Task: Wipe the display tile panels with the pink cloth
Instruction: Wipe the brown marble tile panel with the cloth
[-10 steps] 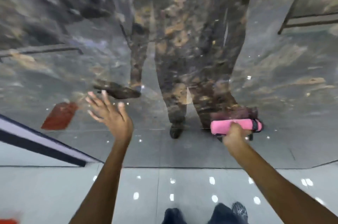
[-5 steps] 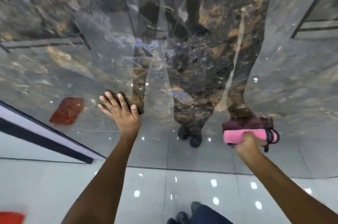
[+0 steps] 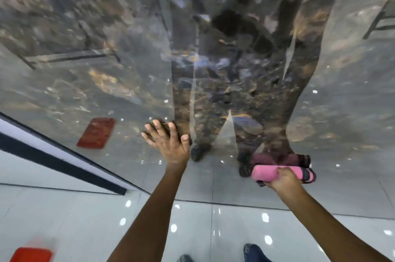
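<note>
Big glossy marble panel [image 3: 106,47] leans ahead, left hand [image 3: 168,144] flat on it, fingers spread, grasping nothing. Right hand [image 3: 284,180] clenches the rolled pink cloth [image 3: 265,173] against the panel's bottom edge. I'd unroll it first for wider strokes. Red patch [image 3: 96,132] reflects left of the flat hand; nothing's blocking.

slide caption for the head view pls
Left hand flat on the glossy tile panel, right hand gripping the rolled pink cloth against it.
</note>
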The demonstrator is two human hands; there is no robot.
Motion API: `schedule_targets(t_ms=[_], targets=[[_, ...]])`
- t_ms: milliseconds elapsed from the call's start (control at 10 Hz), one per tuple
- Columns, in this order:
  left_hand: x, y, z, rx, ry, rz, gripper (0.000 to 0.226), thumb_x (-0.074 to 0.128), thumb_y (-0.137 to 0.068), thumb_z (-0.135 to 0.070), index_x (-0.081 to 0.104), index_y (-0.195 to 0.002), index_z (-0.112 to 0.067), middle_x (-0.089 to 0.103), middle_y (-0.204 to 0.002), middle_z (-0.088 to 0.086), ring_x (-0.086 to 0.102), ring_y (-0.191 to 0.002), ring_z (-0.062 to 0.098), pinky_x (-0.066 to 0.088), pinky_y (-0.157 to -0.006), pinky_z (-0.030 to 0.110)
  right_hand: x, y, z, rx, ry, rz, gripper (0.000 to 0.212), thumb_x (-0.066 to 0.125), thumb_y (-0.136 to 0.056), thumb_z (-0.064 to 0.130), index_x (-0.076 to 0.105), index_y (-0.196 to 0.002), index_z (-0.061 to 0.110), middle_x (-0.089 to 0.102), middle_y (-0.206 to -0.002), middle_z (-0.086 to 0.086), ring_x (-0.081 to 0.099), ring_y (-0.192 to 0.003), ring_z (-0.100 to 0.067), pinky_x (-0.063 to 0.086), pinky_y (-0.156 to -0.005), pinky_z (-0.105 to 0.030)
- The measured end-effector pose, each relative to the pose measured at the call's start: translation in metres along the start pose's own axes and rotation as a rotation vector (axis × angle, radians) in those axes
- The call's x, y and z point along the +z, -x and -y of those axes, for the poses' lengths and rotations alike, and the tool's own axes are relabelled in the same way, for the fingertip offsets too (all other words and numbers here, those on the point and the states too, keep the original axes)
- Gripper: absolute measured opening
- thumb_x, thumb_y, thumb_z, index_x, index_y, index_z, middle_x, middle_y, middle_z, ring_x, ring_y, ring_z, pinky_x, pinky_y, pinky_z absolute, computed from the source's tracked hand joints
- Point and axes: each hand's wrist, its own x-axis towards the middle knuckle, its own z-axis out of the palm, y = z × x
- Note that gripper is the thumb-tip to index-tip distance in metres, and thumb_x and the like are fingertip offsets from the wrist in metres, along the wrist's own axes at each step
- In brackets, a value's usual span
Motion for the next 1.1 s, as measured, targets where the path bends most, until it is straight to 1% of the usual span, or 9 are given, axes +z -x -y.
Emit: schedule_targets(t_ms=[100, 200, 300, 500, 600, 700, 900, 1000, 1100], targets=[[-0.006, -0.004, -0.002, -0.009, 0.006, 0.059, 0.058, 0.019, -0.105, -0.047, 0.0, -0.157, -0.03, -0.011, -0.164, 0.0, -0.01, -0.151, 0.027, -0.004, -0.117, 0.054, 0.033, -0.054, -0.039, -0.027, 0.025, -0.025, 0.057, 0.085, -0.067, 0.04, 0.061, -0.107, 0.008, 0.064, -0.11, -0.015, 0.061, -0.097, -0.031, 0.05, -0.088, -0.037], [-0.043, 0.012, 0.019, 0.152, -0.015, 0.268, 0.055, 0.026, -0.104, -0.044, 0.01, -0.156, -0.033, -0.008, -0.165, -0.003, -0.006, -0.151, 0.022, 0.001, -0.116, 0.051, 0.106, -0.013, -0.088, -0.048, -0.324, 0.165, 0.043, 0.056, -0.092, 0.009, 0.046, -0.134, 0.004, 0.049, -0.137, -0.019, 0.052, -0.116, -0.035, 0.046, -0.088, -0.048], [-0.076, 0.014, 0.068, 0.211, -0.044, 0.29, 0.049, 0.026, -0.104, -0.043, 0.016, -0.152, -0.039, -0.005, -0.164, -0.008, -0.002, -0.151, 0.016, 0.003, -0.117, 0.047, 0.143, 0.022, -0.104, 0.073, -0.46, 0.296, 0.026, 0.045, -0.098, 0.003, 0.051, -0.123, -0.001, 0.047, -0.134, -0.016, 0.048, -0.115, -0.033, 0.045, -0.093, -0.043], [-0.139, -0.042, 0.25, -0.129, -0.153, 0.16, 0.065, 0.04, -0.1, -0.033, 0.007, -0.156, -0.035, 0.011, -0.162, 0.012, 0.0, -0.151, 0.025, 0.005, -0.117, 0.05, 0.138, 0.034, -0.091, -0.163, -0.349, 0.077, 0.033, 0.037, -0.102, 0.014, 0.042, -0.134, 0.007, 0.049, -0.137, -0.022, 0.044, -0.131, -0.031, 0.038, -0.101, -0.039], [-0.134, -0.051, 0.294, 0.076, -0.118, 0.174, 0.063, 0.034, -0.104, -0.034, 0.001, -0.157, -0.028, -0.006, -0.164, 0.007, -0.008, -0.15, 0.03, -0.001, -0.118, 0.049, 0.172, 0.022, -0.122, -0.241, -0.397, 0.006, 0.025, 0.031, -0.103, 0.013, 0.05, -0.11, -0.001, 0.066, -0.094, -0.012, 0.067, -0.086, -0.024, 0.048, -0.062, -0.035], [-0.125, -0.052, 0.305, 0.157, -0.105, 0.164, 0.06, 0.026, -0.106, -0.038, -0.003, -0.157, -0.028, -0.016, -0.163, -0.002, -0.016, -0.15, 0.026, -0.007, -0.119, 0.047, 0.212, 0.031, -0.153, -0.296, -0.348, 0.012, 0.025, 0.042, -0.101, 0.011, 0.048, -0.124, 0.004, 0.057, -0.111, -0.009, 0.057, -0.076, -0.021, 0.047, -0.066, -0.041], [-0.119, -0.052, 0.318, 0.213, -0.128, 0.14, 0.059, 0.022, -0.107, -0.04, -0.007, -0.157, -0.026, -0.019, -0.162, -0.001, -0.019, -0.149, 0.028, -0.01, -0.118, 0.051, 0.23, 0.054, -0.223, -1.17, 0.294, -0.196, 0.071, 0.065, -0.072, 0.036, 0.042, -0.133, 0.008, 0.048, -0.113, -0.008, 0.051, -0.102, -0.026, 0.045, -0.089, -0.048], [-0.116, -0.049, 0.319, 0.208, -0.096, 0.136, 0.059, 0.021, -0.107, -0.039, -0.009, -0.156, -0.025, -0.021, -0.162, 0.0, -0.02, -0.148, 0.029, -0.009, -0.117, 0.053, 0.23, 0.06, -0.212, -1.854, 0.835, -0.302, 0.065, 0.06, -0.074, 0.037, 0.043, -0.131, 0.011, 0.036, -0.112, -0.009, 0.04, -0.111, -0.033, 0.037, -0.088, -0.048], [-0.119, -0.051, 0.321, 0.231, -0.115, 0.146, 0.06, 0.021, -0.107, -0.039, -0.011, -0.156, -0.024, -0.022, -0.162, 0.002, -0.021, -0.148, 0.03, -0.009, -0.117, 0.055, 0.246, 0.056, -0.19, -2.152, 0.985, -0.371, 0.057, 0.062, -0.08, 0.031, 0.044, -0.129, 0.008, 0.036, -0.12, -0.016, 0.036, -0.125, -0.04, 0.034, -0.098, -0.05]])
